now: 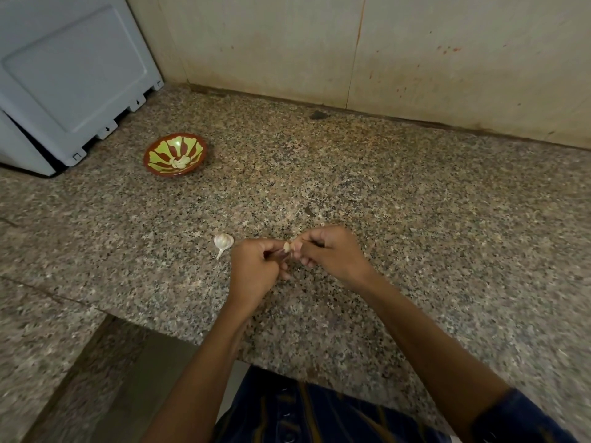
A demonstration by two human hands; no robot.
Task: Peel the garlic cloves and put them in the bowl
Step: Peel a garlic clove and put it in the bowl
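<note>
Both hands, left [256, 266] and right [326, 254], pinch a clove [287, 247], peeling it; next, likely carry it to the bowl [153, 150].

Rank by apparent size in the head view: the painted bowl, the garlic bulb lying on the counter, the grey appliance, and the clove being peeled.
1. grey appliance
2. painted bowl
3. garlic bulb, though nearer the camera
4. clove, partly hidden between both hands
</note>
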